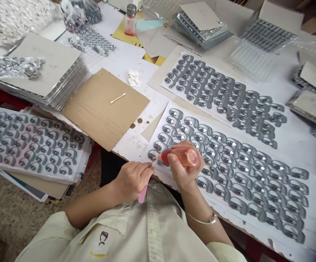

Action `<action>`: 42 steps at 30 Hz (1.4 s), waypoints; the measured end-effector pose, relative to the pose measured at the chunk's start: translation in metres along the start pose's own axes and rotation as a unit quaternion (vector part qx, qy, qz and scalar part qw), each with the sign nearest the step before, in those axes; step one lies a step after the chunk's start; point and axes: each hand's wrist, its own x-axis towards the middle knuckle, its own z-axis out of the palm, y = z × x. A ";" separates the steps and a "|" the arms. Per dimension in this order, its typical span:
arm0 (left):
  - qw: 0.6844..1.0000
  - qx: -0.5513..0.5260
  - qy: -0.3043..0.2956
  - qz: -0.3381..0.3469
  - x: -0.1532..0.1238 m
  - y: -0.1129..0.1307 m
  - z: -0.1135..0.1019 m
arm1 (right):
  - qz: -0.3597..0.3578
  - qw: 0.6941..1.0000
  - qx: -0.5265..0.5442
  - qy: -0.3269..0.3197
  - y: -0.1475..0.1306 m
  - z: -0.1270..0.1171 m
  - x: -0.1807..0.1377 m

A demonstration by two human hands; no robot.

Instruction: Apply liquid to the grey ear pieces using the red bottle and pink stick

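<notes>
My right hand is closed around a small orange squeeze bottle, its tip pointing left at the near corner of a white sheet covered with rows of grey metal pieces. My left hand is pinched on a pink stick, its upper end meeting the bottle's tip at the first grey piece. A thin bracelet is on my right wrist.
A second sheet of grey pieces lies behind the first, a third at the left on a paper stack. Brown cardboard with a cotton swab, a pink-liquid bottle, trays and bags of parts fill the back.
</notes>
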 end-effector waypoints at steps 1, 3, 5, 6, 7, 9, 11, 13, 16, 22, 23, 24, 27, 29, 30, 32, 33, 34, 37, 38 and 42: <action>1.000 0.001 -0.002 0.000 0.001 0.001 0.000 | 0.000 1.000 -0.002 -0.005 0.000 0.000 0.001; 1.000 0.004 -0.007 -0.003 0.002 0.002 -0.001 | -0.001 1.000 -0.005 -0.015 0.001 0.001 0.002; 1.000 0.006 -0.011 -0.007 0.003 0.002 -0.002 | -0.004 1.000 -0.010 -0.021 0.001 0.002 0.002; 1.000 0.007 -0.011 -0.008 0.003 0.002 -0.002 | -0.007 1.000 -0.015 -0.023 0.001 0.002 0.003; 1.000 0.006 -0.011 -0.008 0.003 0.002 -0.003 | -0.011 0.999 -0.020 -0.024 0.001 0.003 0.003; 1.000 0.004 -0.009 -0.005 0.002 0.002 -0.003 | -0.018 0.999 -0.030 -0.027 0.001 0.003 0.003; 1.000 0.001 -0.008 -0.005 0.002 0.002 -0.003 | -0.016 0.999 -0.037 -0.034 0.000 0.003 0.004; 1.000 -0.001 -0.009 -0.007 0.002 0.002 -0.002 | -0.012 0.998 -0.041 -0.043 -0.001 0.003 0.004; 1.000 -0.001 -0.010 -0.011 0.002 0.002 -0.002 | -0.014 0.997 -0.045 -0.053 -0.002 0.003 0.004; 1.000 -0.005 -0.008 -0.010 0.003 0.002 -0.003 | -0.009 0.997 -0.044 -0.060 -0.002 0.002 0.003; 1.000 -0.008 -0.008 -0.008 0.004 0.002 -0.003 | -0.008 0.997 -0.043 -0.061 -0.002 0.003 0.003; 1.000 -0.011 -0.008 -0.007 0.004 0.002 -0.004 | -0.009 0.997 -0.042 -0.061 -0.002 0.003 0.003; 1.000 -0.011 -0.007 -0.008 0.005 0.002 -0.004 | -0.015 0.997 -0.042 -0.060 -0.002 0.004 0.004; 1.000 -0.010 -0.007 -0.010 0.004 0.002 -0.004 | -0.018 0.997 -0.046 -0.060 -0.002 0.004 0.004; 1.000 -0.009 -0.007 -0.011 0.004 0.002 -0.003 | -0.019 0.997 -0.049 -0.061 -0.002 0.004 0.005; 1.000 -0.005 -0.010 -0.013 0.003 0.002 -0.003 | -0.025 0.996 -0.056 -0.062 -0.003 0.004 0.006; 1.000 -0.003 -0.012 -0.013 0.002 0.002 -0.002 | -0.028 0.996 -0.059 -0.062 -0.003 0.004 0.006; 1.000 -0.002 -0.015 -0.013 0.001 0.002 -0.002 | -0.030 0.996 -0.059 -0.061 -0.003 0.004 0.006; 1.000 0.001 -0.019 -0.013 0.000 0.002 -0.002 | -0.028 0.996 -0.057 -0.058 -0.003 0.004 0.006; 1.000 0.001 -0.018 -0.013 0.000 0.002 -0.002 | -0.027 0.996 -0.056 -0.058 -0.003 0.004 0.006; 1.000 -0.004 -0.020 -0.009 0.001 0.002 -0.003 | -0.027 0.997 -0.055 -0.053 -0.003 0.004 0.006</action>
